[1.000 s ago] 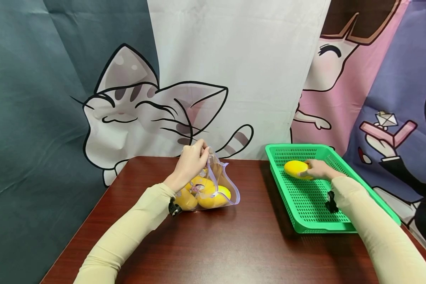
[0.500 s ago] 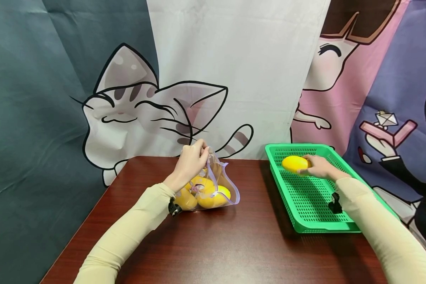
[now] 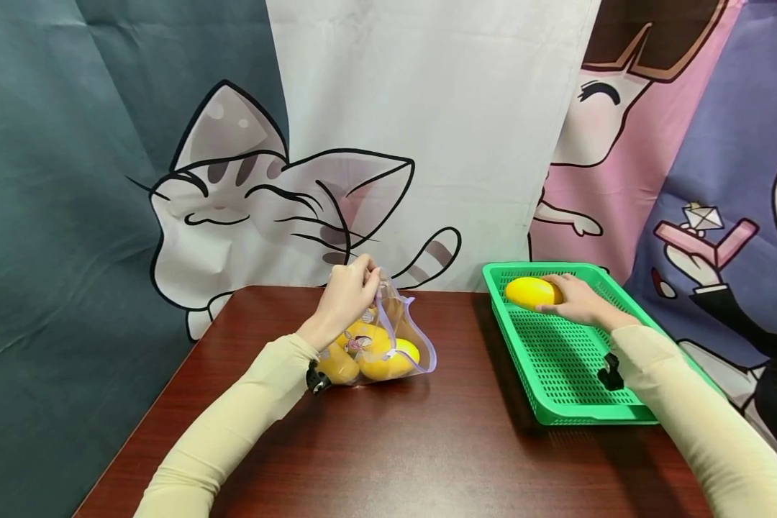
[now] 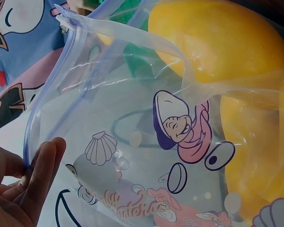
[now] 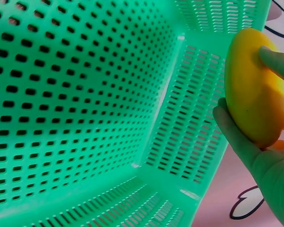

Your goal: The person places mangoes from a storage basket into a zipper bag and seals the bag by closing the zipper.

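My left hand [image 3: 350, 291] pinches the top edge of a clear zip bag [image 3: 417, 338] with a lilac seam and cartoon prints, standing on the table. Inside the bag sit several yellow mangoes [image 3: 388, 361]; in the left wrist view two mangoes [image 4: 222, 40] fill the right side, and the fingers [image 4: 40, 175] hold the bag's lilac zip edge. My right hand [image 3: 579, 301] grips another yellow mango [image 3: 529, 293] over the far part of a green basket [image 3: 557, 414]. Thumb and fingers wrap around that mango's sides in the right wrist view, near the basket's end wall [image 5: 182, 113].
The dark red-brown wooden table [image 3: 421, 453] carries the bag at its middle and the basket at its right. Close behind the table hangs a cloth backdrop [image 3: 440, 129] with cartoon figures. Slotted raised walls surround the basket floor [image 5: 61, 104].
The right hand has lifted the mango off the basket floor and carried it slightly up and left in the head view. My left hand and the bag have stayed put.
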A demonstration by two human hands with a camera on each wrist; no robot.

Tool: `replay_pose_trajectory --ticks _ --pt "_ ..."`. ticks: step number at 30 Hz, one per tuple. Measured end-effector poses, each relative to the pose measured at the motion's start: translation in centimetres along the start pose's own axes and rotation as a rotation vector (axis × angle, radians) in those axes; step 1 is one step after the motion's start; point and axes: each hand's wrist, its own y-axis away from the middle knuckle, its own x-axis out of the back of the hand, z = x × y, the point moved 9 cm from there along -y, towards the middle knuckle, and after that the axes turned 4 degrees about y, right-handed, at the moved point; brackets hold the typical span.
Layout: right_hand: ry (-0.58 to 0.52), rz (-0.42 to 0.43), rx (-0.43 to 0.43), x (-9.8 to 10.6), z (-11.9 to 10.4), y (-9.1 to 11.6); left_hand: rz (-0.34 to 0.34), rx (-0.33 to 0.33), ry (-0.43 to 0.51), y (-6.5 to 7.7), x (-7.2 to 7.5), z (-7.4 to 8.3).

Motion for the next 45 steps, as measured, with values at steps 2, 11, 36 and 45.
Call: replay_pose_trajectory --ticks 2,11,36,45 --pt "-0.002 0.001 0.005 0.2 -0.5 -0.1 0.0 -0.002 -0.003 0.0 0.0 0.1" --pt "0.005 0.013 0.03 1.4 -2.1 -0.5 0.001 0.002 -0.009 -0.1 0.1 0.0" --pt "-0.041 0.072 0.134 4.9 -8.8 -1.0 -0.007 0.013 -0.025 -0.3 0.3 0.1" --pt "-0.047 0.065 0.161 5.1 -10.8 -1.2 -0.01 0.02 -0.015 -0.1 0.3 0.0"
